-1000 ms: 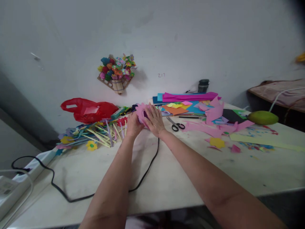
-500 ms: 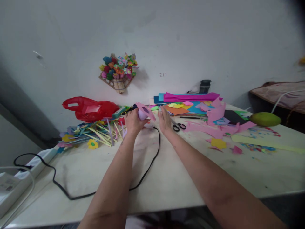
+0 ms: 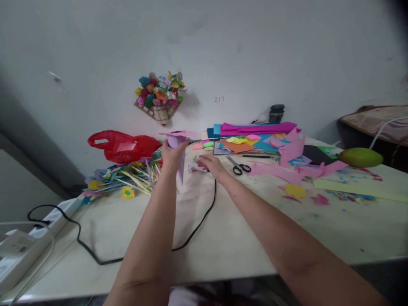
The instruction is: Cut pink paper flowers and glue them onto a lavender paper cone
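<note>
My left hand (image 3: 174, 154) is wrapped round a purple paper cone (image 3: 180, 170) and holds it upright above the table. A flat pink paper flower shape (image 3: 176, 133) sits at the cone's wide top. My right hand (image 3: 211, 165) reaches over a white tool (image 3: 195, 165) on the table, which looks like a glue gun with a black cord. Its fingers are stretched out and slightly bent at the tool; whether they touch it is unclear. Black-handled scissors (image 3: 239, 167) lie just right of this hand.
Paper flowers and strips (image 3: 137, 178) and a red plastic bag (image 3: 124, 146) lie left. Coloured sheets (image 3: 258, 128), pink scraps (image 3: 287, 172) and a green fruit (image 3: 360, 157) are right. A black cord (image 3: 204, 225) loops across the front toward a power strip (image 3: 57, 221).
My left hand has tipped the purple cone upright and drawn it left. My right hand has come down and left from beside the cone to the white tool.
</note>
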`<state>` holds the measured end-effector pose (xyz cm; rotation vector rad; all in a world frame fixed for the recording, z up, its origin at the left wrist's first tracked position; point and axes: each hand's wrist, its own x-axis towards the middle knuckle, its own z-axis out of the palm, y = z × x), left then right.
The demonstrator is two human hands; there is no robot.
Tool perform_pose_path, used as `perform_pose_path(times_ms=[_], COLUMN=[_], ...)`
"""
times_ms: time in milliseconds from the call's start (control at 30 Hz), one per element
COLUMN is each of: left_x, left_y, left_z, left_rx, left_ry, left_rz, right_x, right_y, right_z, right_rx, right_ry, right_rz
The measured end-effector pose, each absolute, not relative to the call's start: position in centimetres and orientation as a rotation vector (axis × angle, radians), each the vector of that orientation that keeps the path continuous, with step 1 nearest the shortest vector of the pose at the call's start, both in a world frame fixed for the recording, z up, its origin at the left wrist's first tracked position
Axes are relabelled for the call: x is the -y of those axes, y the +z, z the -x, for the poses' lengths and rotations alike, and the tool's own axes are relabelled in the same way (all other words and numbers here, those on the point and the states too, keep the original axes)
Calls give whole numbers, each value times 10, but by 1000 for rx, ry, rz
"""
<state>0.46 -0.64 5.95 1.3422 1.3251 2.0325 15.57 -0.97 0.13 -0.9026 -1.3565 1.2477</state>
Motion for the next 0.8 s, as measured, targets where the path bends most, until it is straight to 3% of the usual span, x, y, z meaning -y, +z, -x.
perform_pose_path(times_ms=[133,433,800], left_x=[9,11,12], left_y=[61,34,24], left_z=[-8,-11,-14], left_rx=[-955,-755,-854], left_ry=[1925,1675,1669], left_rz=[-1109,-921,-869], right_x=[17,25,20], right_y=[5,2,-2], right_z=[-151,-152,-138], right_rx=[1434,1620,1584], right_ry=[1361,1689,1332], right_rz=[772,622,953])
